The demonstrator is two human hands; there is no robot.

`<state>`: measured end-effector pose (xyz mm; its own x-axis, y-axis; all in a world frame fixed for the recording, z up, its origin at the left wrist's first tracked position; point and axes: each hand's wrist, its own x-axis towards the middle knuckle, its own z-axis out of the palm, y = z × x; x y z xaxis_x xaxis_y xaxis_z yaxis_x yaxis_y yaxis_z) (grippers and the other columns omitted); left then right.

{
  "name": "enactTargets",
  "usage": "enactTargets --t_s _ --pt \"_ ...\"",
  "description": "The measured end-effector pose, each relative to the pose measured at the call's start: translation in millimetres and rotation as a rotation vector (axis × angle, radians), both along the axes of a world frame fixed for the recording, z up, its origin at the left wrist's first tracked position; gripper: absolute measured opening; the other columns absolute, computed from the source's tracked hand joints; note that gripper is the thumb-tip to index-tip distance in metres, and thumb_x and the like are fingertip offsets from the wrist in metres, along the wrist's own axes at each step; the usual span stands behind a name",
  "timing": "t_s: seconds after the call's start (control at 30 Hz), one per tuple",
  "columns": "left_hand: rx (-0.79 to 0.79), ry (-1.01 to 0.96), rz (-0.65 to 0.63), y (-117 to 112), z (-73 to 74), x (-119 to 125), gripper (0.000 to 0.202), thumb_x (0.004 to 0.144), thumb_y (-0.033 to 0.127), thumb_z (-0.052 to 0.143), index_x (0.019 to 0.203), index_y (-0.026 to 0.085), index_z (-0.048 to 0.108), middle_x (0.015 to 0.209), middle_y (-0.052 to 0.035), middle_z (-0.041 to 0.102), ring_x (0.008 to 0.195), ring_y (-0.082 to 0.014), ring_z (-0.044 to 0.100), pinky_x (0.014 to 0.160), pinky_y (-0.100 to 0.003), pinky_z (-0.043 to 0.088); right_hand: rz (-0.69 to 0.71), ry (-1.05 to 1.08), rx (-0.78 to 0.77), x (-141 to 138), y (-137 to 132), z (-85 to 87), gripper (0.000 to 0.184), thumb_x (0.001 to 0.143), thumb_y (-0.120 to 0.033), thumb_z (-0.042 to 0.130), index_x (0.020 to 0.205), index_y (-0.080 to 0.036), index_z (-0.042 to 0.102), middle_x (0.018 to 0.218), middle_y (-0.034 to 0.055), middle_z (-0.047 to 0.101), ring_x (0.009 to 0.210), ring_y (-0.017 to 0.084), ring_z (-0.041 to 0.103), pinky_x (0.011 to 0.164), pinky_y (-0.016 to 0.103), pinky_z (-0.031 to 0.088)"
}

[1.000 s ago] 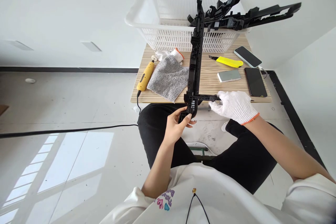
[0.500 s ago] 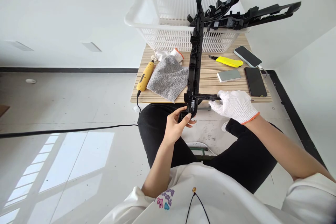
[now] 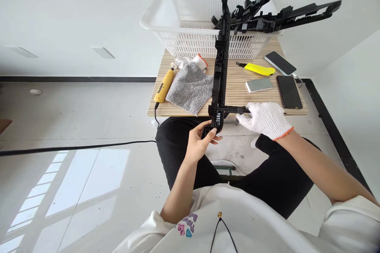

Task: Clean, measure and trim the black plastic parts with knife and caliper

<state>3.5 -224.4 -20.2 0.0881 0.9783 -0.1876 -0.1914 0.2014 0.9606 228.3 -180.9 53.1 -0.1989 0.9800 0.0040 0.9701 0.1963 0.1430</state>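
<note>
A long black plastic trim part [image 3: 220,71] reaches from above my lap across the table toward the basket. My bare left hand [image 3: 198,145] grips its near end, thumb on top and fingers beneath. In a white knit glove with an orange cuff, my right hand [image 3: 266,120] is closed on a black caliper [image 3: 233,109]. The caliper lies crosswise over the part, just beyond my left thumb, its marked scale facing up. Whether its jaws touch the part I cannot tell.
A white basket [image 3: 190,31] at the back holds more black plastic parts [image 3: 267,21]. On the table [image 3: 234,97] lie a grey cloth [image 3: 191,87], a glove [image 3: 185,61], a corded yellow tool [image 3: 164,87], a yellow utility knife [image 3: 259,69], a silver box [image 3: 259,85] and two phones [image 3: 289,92].
</note>
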Motion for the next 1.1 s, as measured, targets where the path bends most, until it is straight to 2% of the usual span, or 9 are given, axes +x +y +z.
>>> enactTargets --t_s 0.7,1.1 --pt "0.006 -0.013 -0.004 -0.5 -3.9 -0.5 0.052 0.080 0.045 0.080 0.115 0.009 0.067 0.088 -0.0108 0.078 0.066 -0.0235 0.077 0.051 -0.025 0.061 -0.019 0.000 -0.033 -0.2 1.7 -1.4 0.059 0.090 -0.064 0.037 0.089 -0.016 0.071 0.059 0.0110 0.064 0.059 0.027 0.064 0.052 0.030 0.021" --pt "-0.006 0.012 -0.001 0.6 -8.3 0.3 0.057 0.079 0.046 0.081 0.118 0.009 0.065 0.090 -0.0123 0.078 0.065 -0.0242 0.077 0.054 -0.027 0.063 -0.062 -0.021 -0.132 -3.7 4.8 3.4 0.060 0.091 -0.065 0.036 0.098 -0.017 0.071 0.067 0.0116 0.069 0.065 0.028 0.067 0.054 0.028 0.024"
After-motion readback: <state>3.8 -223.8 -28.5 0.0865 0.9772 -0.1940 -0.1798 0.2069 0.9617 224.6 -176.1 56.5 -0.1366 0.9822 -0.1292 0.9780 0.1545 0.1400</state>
